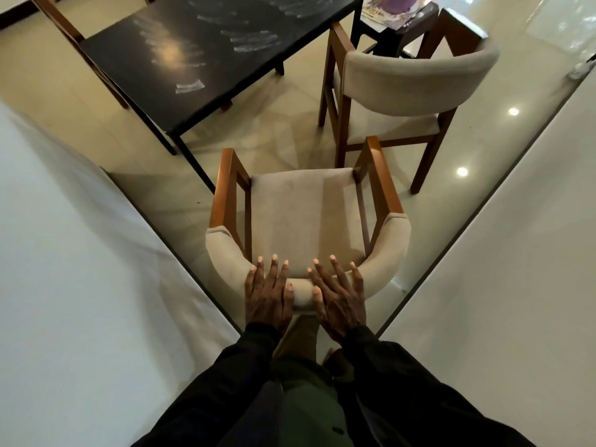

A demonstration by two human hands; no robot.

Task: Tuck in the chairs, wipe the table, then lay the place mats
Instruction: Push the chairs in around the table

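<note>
A beige upholstered chair (303,214) with brown wooden arms stands right in front of me, facing the black table (200,53) and a short gap away from its near corner. My left hand (267,295) and my right hand (338,298) lie side by side over the top of its curved backrest, fingers spread forward and thumbs on the near side. A second matching chair (416,79) stands pulled out at the table's right side. Whitish streaks show on the tabletop. No place mats or cloth are visible.
A wooden chair (61,24) stands at the table's far left edge. A small dark side table (403,24) holding purple items sits behind the second chair. White walls (64,253) close in on both sides of me. The floor is glossy cream tile.
</note>
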